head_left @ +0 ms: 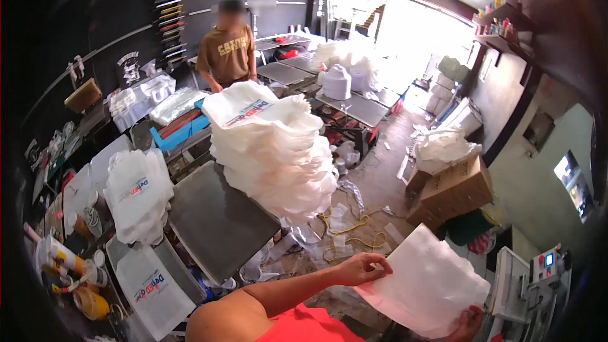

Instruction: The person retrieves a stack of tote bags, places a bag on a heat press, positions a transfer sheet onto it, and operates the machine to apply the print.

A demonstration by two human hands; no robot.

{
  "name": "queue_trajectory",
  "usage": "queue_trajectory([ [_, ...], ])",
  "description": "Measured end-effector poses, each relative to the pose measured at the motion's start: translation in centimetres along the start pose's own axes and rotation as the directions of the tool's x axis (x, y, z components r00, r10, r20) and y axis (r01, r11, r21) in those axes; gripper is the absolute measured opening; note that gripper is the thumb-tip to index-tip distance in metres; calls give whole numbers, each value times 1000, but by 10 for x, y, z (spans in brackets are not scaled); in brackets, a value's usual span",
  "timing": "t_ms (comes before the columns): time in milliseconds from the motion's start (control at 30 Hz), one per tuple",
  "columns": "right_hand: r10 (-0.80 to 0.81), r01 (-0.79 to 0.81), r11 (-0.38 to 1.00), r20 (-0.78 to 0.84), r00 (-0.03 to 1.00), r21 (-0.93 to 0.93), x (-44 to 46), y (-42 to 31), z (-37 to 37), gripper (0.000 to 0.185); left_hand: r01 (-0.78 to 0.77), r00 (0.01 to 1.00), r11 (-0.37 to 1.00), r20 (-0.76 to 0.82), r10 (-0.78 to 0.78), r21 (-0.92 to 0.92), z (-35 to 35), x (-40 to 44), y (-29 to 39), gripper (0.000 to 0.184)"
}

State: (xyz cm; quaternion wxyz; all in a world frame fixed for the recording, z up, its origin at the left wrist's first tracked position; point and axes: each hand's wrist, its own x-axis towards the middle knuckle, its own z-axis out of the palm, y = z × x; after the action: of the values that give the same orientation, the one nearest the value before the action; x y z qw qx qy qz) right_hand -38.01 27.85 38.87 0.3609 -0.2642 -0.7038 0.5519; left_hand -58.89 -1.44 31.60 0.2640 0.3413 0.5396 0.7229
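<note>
A plain white fabric sheet (427, 282) is stretched out in front of me at the lower right. Thumb and fingers of my left hand (367, 268) pinch its left edge. My right hand (467, 324) grips its lower right corner, with part of the fingers behind the fabric. No print shows on the side facing me. Just right of the sheet stands a heat press (513, 285) with a small lit control box (548, 261). A printed white fabric piece (152, 291) lies flat on a platen at the lower left.
A tall stack of printed white pieces (272, 152) leans beside a dark platen (218, 218). Another printed pile (139, 193) lies left. Cardboard boxes (456, 190) and a yellow cord (354, 237) are on the littered floor. A person (229, 50) stands behind the stack.
</note>
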Motion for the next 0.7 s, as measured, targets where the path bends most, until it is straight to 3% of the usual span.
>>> queue_trajectory([
  [100,-43,44,999,9,999,-5,-12,-5,-3,26,-29,999,1000,-28,30,10,5,1,-11,12],
  [167,-50,54,995,42,998,-83,-22,-19,1,28,40,999,989,-6,-41,-140,4,1,-18,13],
  [233,9,-6,997,38,999,-82,-26,-18,-1,29,25,1000,996,20,-24,-89,0,-1,-16,13],
  [300,59,-56,995,42,997,-80,-18,-4,-5,31,-41,999,987,11,43,-154,-3,-2,-12,13],
  [367,-213,218,975,120,970,-29,-2,25,-6,29,-50,999,981,-6,50,-188,-7,-5,-8,14],
  [500,-191,197,980,151,970,-32,-2,13,7,25,-52,996,976,-78,36,-212,-12,-13,-8,15],
  [567,-182,174,983,167,969,60,-1,12,15,24,-31,998,968,-69,14,-248,-17,-17,-17,15],
  [700,-188,187,982,153,970,20,0,11,22,21,-6,996,962,-87,-18,-273,-20,-27,-9,17],
])
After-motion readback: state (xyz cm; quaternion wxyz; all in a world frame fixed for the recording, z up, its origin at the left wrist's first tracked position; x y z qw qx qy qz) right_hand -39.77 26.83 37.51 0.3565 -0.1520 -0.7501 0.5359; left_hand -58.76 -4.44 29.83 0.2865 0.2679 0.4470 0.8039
